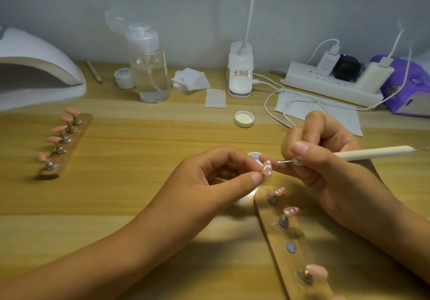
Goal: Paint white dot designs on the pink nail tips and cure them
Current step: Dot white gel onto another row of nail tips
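- The left hand point(216, 176) pinches a dotted pink nail tip point(337, 169) in a narrow grip, just beyond the far end of the wooden strip point(272, 234)
- The right hand point(325, 160) grips the pen point(377, 153), whose point lies just right of the nail tip, not touching

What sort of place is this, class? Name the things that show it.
Likely a nail-art desk, perhaps at home: a white curing lamp, pink nail tips on a wooden holder, and a dotting tool gripped by the right hand.
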The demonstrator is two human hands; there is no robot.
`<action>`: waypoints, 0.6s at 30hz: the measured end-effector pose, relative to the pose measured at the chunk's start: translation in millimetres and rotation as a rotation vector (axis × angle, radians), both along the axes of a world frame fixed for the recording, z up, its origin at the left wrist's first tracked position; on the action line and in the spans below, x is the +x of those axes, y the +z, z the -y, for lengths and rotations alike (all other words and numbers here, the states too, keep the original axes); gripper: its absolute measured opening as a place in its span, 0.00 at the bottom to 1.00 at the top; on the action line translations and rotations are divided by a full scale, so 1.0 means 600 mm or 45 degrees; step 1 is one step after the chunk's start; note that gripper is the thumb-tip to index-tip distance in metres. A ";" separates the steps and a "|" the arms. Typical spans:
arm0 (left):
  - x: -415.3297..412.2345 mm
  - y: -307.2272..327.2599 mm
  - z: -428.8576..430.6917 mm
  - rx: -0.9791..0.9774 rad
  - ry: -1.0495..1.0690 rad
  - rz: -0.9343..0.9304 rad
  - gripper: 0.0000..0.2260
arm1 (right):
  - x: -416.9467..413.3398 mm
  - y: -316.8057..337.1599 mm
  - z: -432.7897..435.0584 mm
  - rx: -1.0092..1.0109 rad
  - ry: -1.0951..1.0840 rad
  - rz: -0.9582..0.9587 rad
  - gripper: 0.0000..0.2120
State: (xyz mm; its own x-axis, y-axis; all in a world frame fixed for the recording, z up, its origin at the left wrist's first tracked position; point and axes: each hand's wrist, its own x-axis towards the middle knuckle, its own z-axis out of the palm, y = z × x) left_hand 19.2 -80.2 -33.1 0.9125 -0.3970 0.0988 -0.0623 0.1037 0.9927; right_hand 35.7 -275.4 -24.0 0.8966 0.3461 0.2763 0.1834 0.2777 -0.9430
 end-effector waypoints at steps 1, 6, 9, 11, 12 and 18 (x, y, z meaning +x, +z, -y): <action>0.000 0.000 0.000 0.006 0.000 0.004 0.02 | 0.000 -0.001 0.000 -0.025 0.005 0.010 0.08; 0.001 -0.001 -0.001 0.030 0.007 0.013 0.02 | -0.001 -0.001 0.001 -0.095 0.026 0.052 0.08; 0.000 -0.001 0.000 0.033 0.020 0.010 0.03 | -0.001 -0.001 -0.001 -0.087 0.043 0.054 0.08; 0.001 -0.001 0.000 0.035 0.021 0.009 0.03 | -0.002 -0.001 -0.001 -0.061 0.057 0.046 0.08; 0.000 -0.001 0.000 0.037 0.018 0.010 0.02 | -0.002 -0.001 -0.001 -0.050 0.060 0.043 0.08; 0.000 -0.001 0.001 0.029 0.015 0.011 0.03 | -0.003 -0.002 -0.003 -0.029 0.060 0.034 0.08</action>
